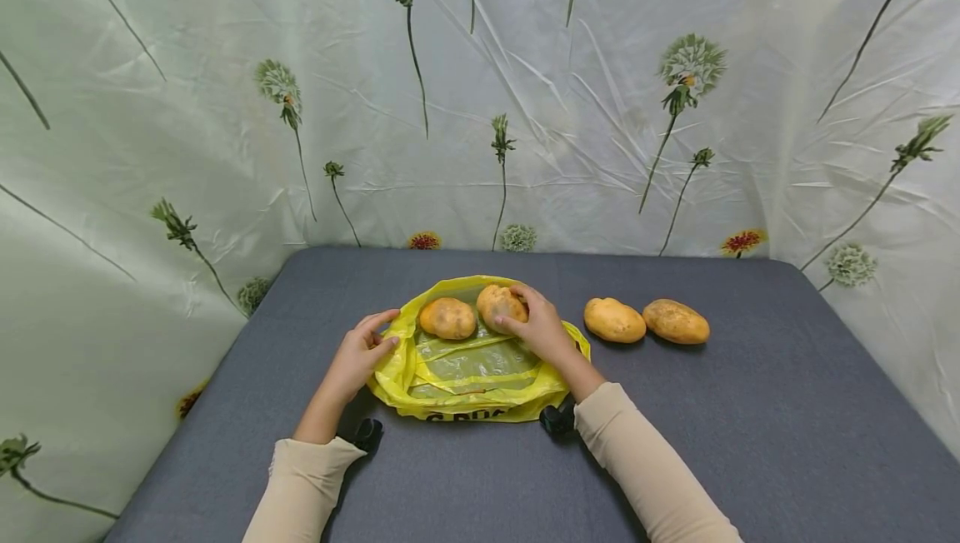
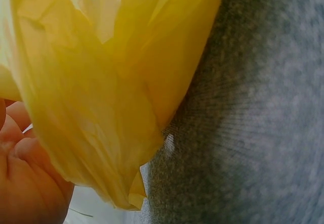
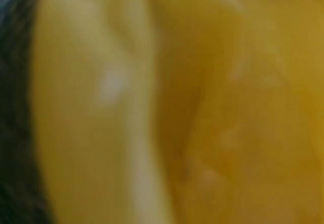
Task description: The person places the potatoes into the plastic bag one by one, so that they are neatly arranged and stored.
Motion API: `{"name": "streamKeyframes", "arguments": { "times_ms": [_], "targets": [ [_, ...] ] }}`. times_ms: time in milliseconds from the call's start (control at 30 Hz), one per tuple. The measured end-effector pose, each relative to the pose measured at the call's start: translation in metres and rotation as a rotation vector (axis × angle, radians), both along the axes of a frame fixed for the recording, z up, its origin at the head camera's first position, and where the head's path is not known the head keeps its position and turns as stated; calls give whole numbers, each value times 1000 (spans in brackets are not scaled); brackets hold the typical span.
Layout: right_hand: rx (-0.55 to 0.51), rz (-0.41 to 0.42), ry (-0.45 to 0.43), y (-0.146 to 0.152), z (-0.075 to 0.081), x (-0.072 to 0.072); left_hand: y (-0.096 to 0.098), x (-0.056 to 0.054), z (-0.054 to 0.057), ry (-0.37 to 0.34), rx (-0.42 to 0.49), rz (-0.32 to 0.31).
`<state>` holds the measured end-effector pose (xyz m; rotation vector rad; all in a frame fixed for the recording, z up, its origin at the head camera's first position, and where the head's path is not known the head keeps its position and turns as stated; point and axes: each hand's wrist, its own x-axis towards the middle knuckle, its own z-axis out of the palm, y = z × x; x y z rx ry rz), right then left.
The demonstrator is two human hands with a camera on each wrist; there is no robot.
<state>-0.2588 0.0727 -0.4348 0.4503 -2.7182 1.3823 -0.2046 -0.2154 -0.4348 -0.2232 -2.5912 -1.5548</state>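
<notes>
Backdrop: pale grey-green, glossy, creased hanging sheeting (image 1: pixel 588 102), lining the far side and both flanks, printed with feathery whitish-green dandelion-like heads (image 1: pixel 692 68) on long, thin, dark-green stems (image 1: pixel 417 68), with round pale-green flower heads (image 1: pixel 518 237) and small red-and-yellow blossoms (image 1: pixel 424 241) along the lower portion. Furniture: one broad, flat table (image 1: pixel 780 401) with rounded far corners, its top covered in dark blue-grey cloth (image 2: pixel 273 133) of speckled, woven texture, the far edge near the sheeting. Lighting: soft and diffuse across the tabletop, whitish sheen on the creases at centre and right, greener cast at left.
</notes>
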Motion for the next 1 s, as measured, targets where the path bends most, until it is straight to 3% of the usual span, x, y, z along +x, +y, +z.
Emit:
{"name": "streamKeyframes", "arguments": {
  "times_ms": [467,1000],
  "targets": [
    [-7,11,56,-1,0,3,0,0,1,-14,9,1],
    [-121,35,162,23,26,14,0,0,0,3,-8,-5]
  ]
}}
